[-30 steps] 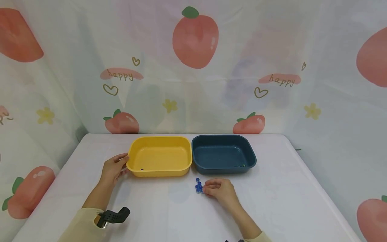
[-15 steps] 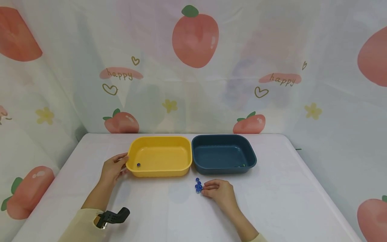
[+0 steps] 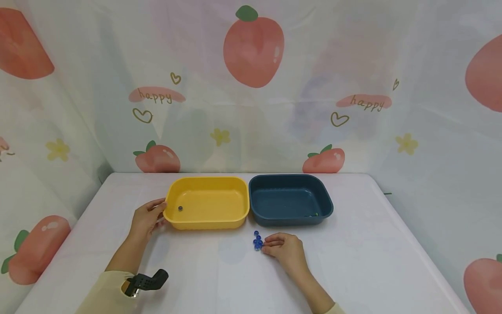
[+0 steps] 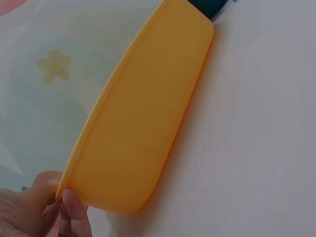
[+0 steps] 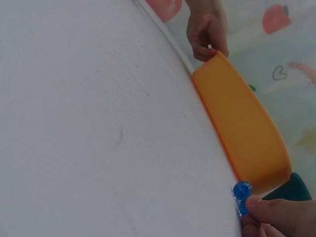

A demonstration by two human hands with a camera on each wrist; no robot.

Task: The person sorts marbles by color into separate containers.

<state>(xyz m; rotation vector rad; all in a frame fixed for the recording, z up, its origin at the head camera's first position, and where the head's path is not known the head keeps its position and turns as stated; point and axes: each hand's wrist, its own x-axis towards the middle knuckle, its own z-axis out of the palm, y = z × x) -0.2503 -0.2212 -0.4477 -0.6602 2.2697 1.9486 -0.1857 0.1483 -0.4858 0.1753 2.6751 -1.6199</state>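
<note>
On the white tabletop (image 3: 219, 279), seen from the head, a small cluster of blue marbles (image 3: 256, 241) lies in front of a yellow bin (image 3: 213, 225) and a dark blue bin (image 3: 290, 222), which stand side by side. The right hand (image 3: 286, 250) has its thumb and fingers bent together at the cluster's right edge; whether they pinch a marble I cannot tell. One dark marble (image 3: 180, 208) sits inside the yellow bin, whose left end the left hand (image 3: 147, 219) grips. Round and glassy-looking, the marbles are probably light, hard, slippery and apt to roll, so a gentle pinch across the middle should hold best.

From the left wrist, thumb and fingers pinch the yellow bin's rim; its thin wall looks like stiff, light plastic, and the rim seems the natural hold.

From the right wrist, the fingertips meet the marbles' edge, the contact itself partly hidden.
</note>
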